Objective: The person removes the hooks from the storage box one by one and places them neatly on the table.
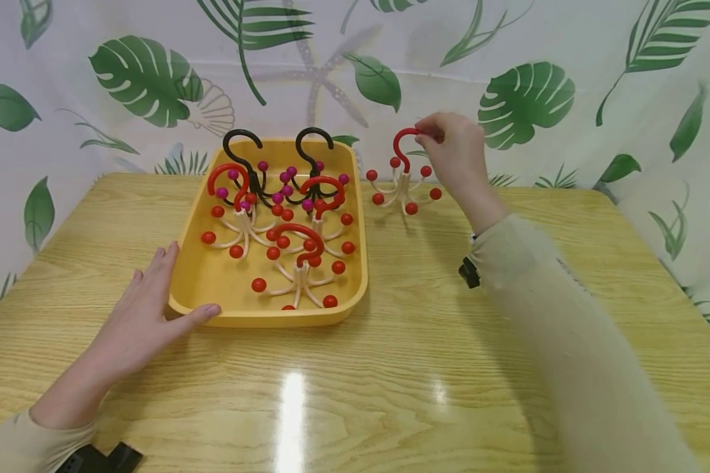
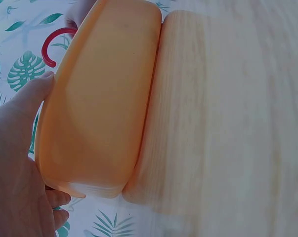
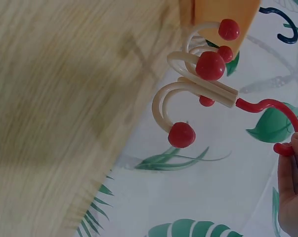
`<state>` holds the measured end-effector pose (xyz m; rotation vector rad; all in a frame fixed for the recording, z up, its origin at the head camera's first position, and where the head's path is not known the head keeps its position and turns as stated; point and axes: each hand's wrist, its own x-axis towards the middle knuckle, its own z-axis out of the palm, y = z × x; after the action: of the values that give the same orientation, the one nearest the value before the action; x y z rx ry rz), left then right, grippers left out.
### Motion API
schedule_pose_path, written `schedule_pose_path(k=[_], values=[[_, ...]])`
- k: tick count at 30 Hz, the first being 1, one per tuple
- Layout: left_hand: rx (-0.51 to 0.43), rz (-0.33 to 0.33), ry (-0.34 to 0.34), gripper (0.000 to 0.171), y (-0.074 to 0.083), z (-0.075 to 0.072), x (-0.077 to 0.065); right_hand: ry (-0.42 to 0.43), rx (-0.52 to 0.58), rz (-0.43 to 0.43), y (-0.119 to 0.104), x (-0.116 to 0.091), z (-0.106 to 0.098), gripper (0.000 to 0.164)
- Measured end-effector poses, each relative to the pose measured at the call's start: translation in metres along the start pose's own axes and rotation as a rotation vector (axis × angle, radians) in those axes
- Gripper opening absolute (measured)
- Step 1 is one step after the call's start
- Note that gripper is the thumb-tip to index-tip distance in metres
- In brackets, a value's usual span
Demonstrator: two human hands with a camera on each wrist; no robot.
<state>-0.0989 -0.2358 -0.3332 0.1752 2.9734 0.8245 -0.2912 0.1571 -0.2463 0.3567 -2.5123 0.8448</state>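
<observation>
My right hand [image 1: 454, 148] pinches the tip of a red hook on a multi-arm hanger [image 1: 403, 190], with the hand also showing at the edge of the right wrist view. Curved cream arms tipped with red balls spread from the hanger's stem, which is upright beside the yellow tray [image 1: 357, 289]. My left hand [image 1: 144, 309] rests on the tray's near left corner, its thumb on the front rim and its fingers along the left side. Inside the tray stand three red-and-cream hangers [image 1: 300, 279] and, behind them, two black hangers [image 1: 253, 184] with magenta balls.
The tray stands on a wood-grain table [image 1: 426, 341], toward its back left. Directly behind the table hangs a white cloth [image 1: 426, 39] printed with green leaves. The black hooks rise above the tray's back rim.
</observation>
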Motion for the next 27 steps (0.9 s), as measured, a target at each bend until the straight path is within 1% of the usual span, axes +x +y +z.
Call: schedule_pose_path(k=[9,18,27], values=[[0.002,0.019,0.007,0.109,-0.001,0.001,0.000,-0.003,0.028,0.014,0.008,0.002,0.016,0.018],[-0.006,0.014,0.012,0.108,0.000,0.000,-0.001,-0.009,0.033,0.023,0.011,0.003,0.023,0.019],[-0.011,0.044,0.028,0.107,-0.001,0.000,-0.001,-0.023,0.044,0.036,0.012,0.003,0.028,0.019]])
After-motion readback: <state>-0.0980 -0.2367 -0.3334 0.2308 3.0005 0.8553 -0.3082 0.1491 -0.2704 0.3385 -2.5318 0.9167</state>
